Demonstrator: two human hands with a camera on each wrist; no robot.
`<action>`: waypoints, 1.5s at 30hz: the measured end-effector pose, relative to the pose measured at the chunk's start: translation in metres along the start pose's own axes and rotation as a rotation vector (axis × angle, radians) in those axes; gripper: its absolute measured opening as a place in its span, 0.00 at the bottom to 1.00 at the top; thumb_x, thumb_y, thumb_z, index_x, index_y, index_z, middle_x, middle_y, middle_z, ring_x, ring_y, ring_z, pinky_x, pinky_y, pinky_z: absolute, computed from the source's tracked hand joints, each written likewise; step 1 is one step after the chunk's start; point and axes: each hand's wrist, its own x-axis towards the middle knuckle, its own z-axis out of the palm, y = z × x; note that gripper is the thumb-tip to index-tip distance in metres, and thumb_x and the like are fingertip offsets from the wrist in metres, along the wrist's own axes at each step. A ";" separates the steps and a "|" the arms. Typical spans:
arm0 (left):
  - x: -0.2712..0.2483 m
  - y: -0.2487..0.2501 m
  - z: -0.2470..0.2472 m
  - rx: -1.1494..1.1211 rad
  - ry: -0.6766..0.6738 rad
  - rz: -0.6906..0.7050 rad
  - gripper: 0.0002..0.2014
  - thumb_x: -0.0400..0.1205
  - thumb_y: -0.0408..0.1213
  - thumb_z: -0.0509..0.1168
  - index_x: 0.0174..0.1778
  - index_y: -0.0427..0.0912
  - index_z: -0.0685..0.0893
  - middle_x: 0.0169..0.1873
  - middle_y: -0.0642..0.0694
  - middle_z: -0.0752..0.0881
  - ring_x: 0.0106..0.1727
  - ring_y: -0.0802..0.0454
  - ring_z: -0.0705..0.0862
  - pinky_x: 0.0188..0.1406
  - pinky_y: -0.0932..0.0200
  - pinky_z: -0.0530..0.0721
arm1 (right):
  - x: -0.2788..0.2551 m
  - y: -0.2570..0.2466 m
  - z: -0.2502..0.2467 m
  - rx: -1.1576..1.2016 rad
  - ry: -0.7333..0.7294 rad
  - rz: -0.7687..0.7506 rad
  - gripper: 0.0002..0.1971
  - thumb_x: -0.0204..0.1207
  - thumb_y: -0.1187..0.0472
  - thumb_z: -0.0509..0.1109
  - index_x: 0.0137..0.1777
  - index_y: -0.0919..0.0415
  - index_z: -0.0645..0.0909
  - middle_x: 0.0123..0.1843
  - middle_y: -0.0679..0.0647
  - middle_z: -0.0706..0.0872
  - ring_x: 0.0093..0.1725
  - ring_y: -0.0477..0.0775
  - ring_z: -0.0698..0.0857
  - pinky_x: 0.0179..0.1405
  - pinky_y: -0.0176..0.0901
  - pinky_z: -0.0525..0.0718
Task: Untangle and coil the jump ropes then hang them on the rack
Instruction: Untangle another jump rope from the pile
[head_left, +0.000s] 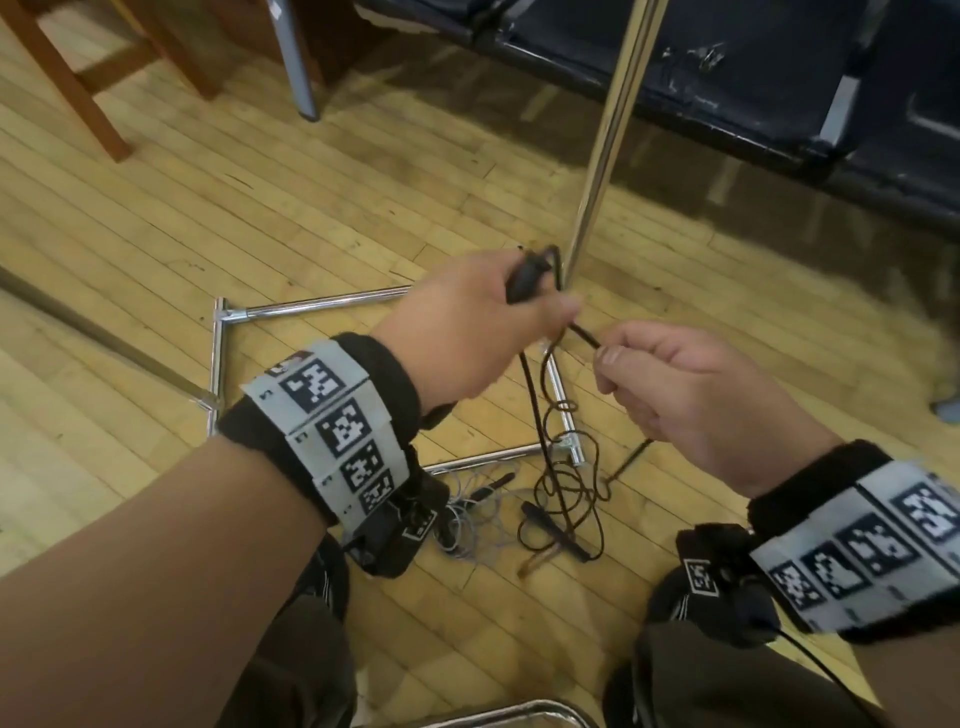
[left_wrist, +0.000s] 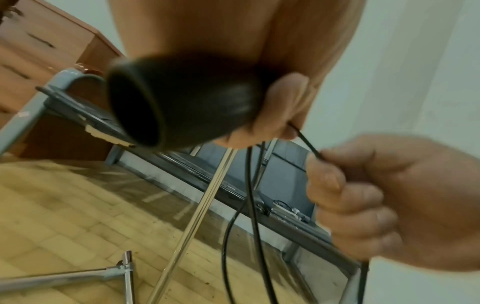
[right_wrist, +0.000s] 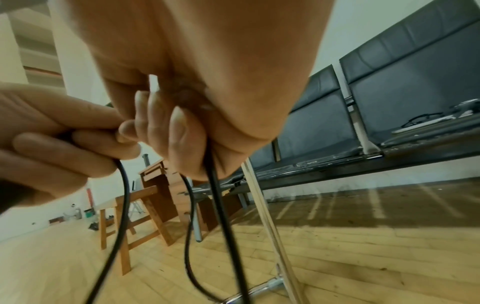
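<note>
wooden floor (head_left: 156, 249) by dark seats; left hand (head_left: 467, 322) grips the black handle (left_wrist: 179, 102), right hand (head_left: 696, 395) pinches the black rope (head_left: 584, 335); feed even loops, keeping the floor tangle (head_left: 566, 499) off the rack (head_left: 608, 135).

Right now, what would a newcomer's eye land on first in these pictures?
The two hands meeting at centre: the left hand grips a black handle, and the right hand pinches the black rope stretched between them. Its slack hangs down into a tangled pile on the wooden floor, beside a thin grey rope. Just behind the hands rises the chrome rack pole.
</note>
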 end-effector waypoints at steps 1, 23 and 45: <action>0.003 -0.001 -0.004 -0.052 0.100 -0.039 0.12 0.86 0.56 0.70 0.43 0.53 0.85 0.18 0.59 0.79 0.18 0.61 0.75 0.20 0.65 0.77 | 0.000 0.004 -0.003 -0.016 -0.001 0.034 0.22 0.78 0.37 0.61 0.43 0.57 0.83 0.29 0.50 0.72 0.28 0.50 0.69 0.30 0.53 0.69; 0.002 -0.002 0.006 0.081 -0.148 0.006 0.09 0.87 0.54 0.70 0.44 0.57 0.87 0.26 0.58 0.86 0.21 0.63 0.81 0.19 0.66 0.79 | 0.003 0.004 -0.001 0.055 -0.051 0.017 0.19 0.81 0.45 0.61 0.43 0.60 0.83 0.28 0.51 0.68 0.26 0.50 0.65 0.26 0.49 0.63; 0.000 -0.002 -0.001 0.179 -0.114 -0.027 0.08 0.88 0.55 0.67 0.58 0.60 0.88 0.28 0.60 0.89 0.24 0.60 0.87 0.23 0.63 0.84 | 0.004 0.000 0.006 -0.114 -0.052 0.043 0.17 0.86 0.49 0.59 0.46 0.57 0.84 0.29 0.45 0.73 0.29 0.46 0.72 0.32 0.54 0.70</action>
